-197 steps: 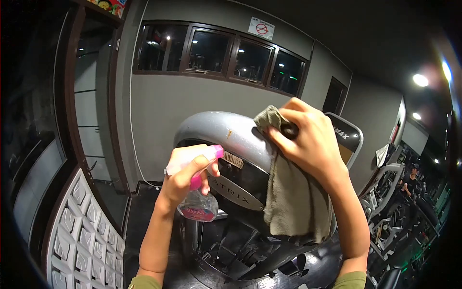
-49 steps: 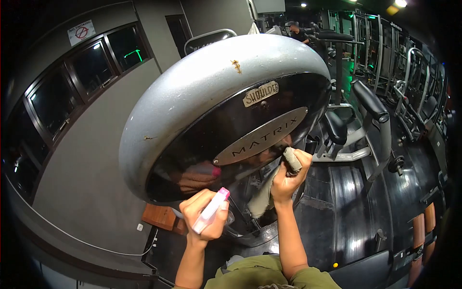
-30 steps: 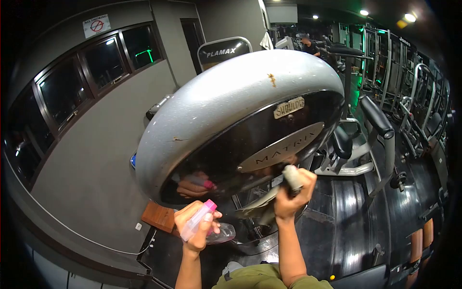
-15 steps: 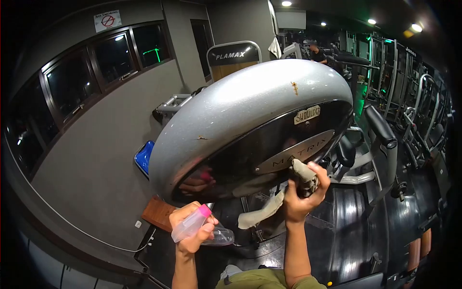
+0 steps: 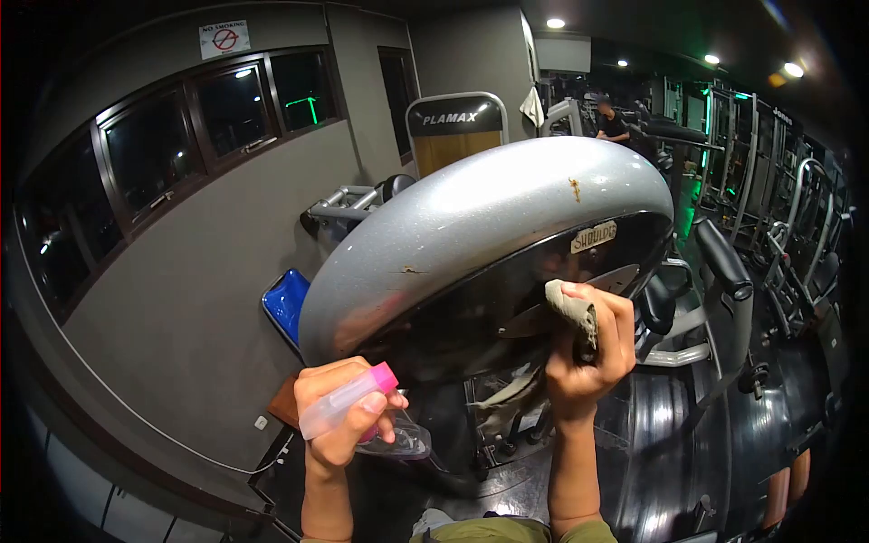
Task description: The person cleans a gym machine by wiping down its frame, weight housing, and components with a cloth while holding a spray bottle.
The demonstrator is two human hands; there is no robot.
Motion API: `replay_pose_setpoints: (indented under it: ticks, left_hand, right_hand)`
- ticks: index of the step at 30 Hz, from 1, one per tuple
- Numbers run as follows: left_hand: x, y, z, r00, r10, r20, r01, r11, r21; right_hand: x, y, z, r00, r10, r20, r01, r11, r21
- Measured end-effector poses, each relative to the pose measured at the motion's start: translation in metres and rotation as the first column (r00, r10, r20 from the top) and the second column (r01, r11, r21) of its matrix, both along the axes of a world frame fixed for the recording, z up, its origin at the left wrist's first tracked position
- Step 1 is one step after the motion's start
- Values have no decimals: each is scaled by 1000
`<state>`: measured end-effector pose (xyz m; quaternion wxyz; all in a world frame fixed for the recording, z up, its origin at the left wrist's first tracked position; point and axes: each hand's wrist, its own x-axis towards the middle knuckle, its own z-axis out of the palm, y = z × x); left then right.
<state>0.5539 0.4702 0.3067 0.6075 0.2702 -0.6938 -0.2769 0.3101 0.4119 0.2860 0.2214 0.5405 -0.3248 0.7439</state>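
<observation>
My left hand [image 5: 337, 418] is wrapped round a clear spray bottle [image 5: 405, 442] with a pink nozzle, held low at the left. My right hand [image 5: 593, 348] grips a folded beige cloth [image 5: 573, 306] against or just in front of the black panel of a gym machine. A loose end of the cloth hangs down to the left. The machine's big rounded silver shroud [image 5: 453, 217] fills the middle of the view, scratched and chipped in places. Its panel carries a "SHOULDER" label [image 5: 594, 237], and the oval badge below is partly hidden by my right hand.
A blue pad [image 5: 288, 303] and a brown wooden block [image 5: 284, 401] are at the left by the grey wall. Behind stands a PLAMAX machine [image 5: 457, 122]. A padded machine arm [image 5: 722, 258] rises at the right. A person [image 5: 612, 124] is in the background.
My right hand has moved slightly up with the cloth and now covers more of the badge. My left hand has shifted a little left with the bottle. The view has tilted slightly.
</observation>
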Motion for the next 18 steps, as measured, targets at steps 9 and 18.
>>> replay_pose_setpoints:
  ticks: [9,18]
  left_hand:
    - [6,-7,37,999,33,21,-32,999,-24]
    - [11,-16,66,997,77,19,-78,997,10]
  right_hand:
    - [15,5,22,940,68,-336,-62,998,30]
    - [30,11,67,872,50,-487,-42,999,27]
